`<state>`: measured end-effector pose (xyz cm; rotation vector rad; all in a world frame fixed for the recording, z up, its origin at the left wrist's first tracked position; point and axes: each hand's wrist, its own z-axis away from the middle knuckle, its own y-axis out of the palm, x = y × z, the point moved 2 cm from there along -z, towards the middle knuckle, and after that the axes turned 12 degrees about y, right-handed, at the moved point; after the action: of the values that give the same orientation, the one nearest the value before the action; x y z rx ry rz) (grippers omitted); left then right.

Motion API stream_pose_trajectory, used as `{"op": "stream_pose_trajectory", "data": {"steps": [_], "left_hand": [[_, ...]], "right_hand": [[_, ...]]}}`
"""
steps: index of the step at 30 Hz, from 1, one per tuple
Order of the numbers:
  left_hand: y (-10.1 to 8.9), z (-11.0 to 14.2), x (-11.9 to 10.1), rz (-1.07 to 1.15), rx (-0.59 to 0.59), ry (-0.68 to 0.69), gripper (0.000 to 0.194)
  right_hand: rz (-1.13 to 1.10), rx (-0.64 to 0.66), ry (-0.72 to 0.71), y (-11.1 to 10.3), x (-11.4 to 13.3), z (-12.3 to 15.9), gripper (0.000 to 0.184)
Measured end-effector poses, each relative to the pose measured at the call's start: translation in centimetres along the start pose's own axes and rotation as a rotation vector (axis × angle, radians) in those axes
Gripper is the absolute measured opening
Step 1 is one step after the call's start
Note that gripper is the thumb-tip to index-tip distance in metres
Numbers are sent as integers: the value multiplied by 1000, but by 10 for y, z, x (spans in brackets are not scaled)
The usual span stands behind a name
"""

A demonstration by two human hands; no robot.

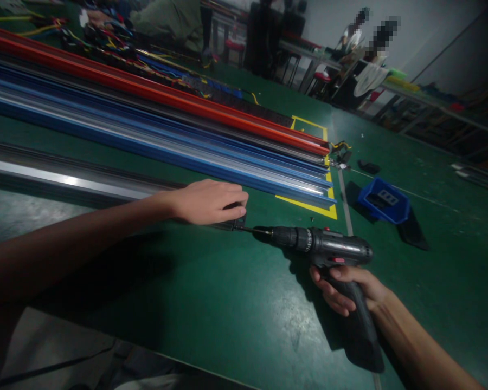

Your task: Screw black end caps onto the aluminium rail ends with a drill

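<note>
Cordless drill (341,249), dark grey and black, with red details: held in the right hand, chuck aimed toward the left hand, battery end of the handle toward the lower right.

Right hand (350,290): closed around the drill's handle, index finger up near the trigger.

Drill bit (254,231): long, slim, fitted in the chuck; its tip reaches the end of the dark rail, just below the left fingers. Whether it has entered the material cannot be told.

Dark rail (69,180), long, with a bright silver strip: lies from the left edge to beneath the left hand, its near end between that hand and the drill.

Left hand (211,201): back upward, laid over the rail's end, fingers half bent and thumb a little apart from them. Palm side hidden; whether it grips or only presses cannot be told.

Blue rails (146,142): beyond the left hand, side by side, well clear of it.

Orange-red rail (187,97): behind the blue.

Yellow tape (309,208): outline on the green tabletop (244,314), under the right ends of the coloured rails.

Blue bin (400,212): beyond the drill, to the right, small parts inside.

Coloured wires (106,40): heaped at upper left, near a co-worker's green clothing (166,21).
</note>
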<state>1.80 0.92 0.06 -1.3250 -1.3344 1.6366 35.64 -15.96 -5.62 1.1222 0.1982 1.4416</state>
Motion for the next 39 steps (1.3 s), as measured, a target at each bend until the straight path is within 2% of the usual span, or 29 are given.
{"op": "stream_pose_trajectory", "data": {"steps": [22, 33, 39], "left_hand": [[0, 0, 1, -3, 2, -1, 38], [-1, 0, 0, 12, -18, 16, 36], [-1, 0, 0, -11, 7, 14, 39]], "right_hand": [[-7, 0, -10, -4, -2, 0, 25], [6, -49, 21, -3, -2, 1, 26], [21, -41, 8, -1, -1, 0, 27]]}}
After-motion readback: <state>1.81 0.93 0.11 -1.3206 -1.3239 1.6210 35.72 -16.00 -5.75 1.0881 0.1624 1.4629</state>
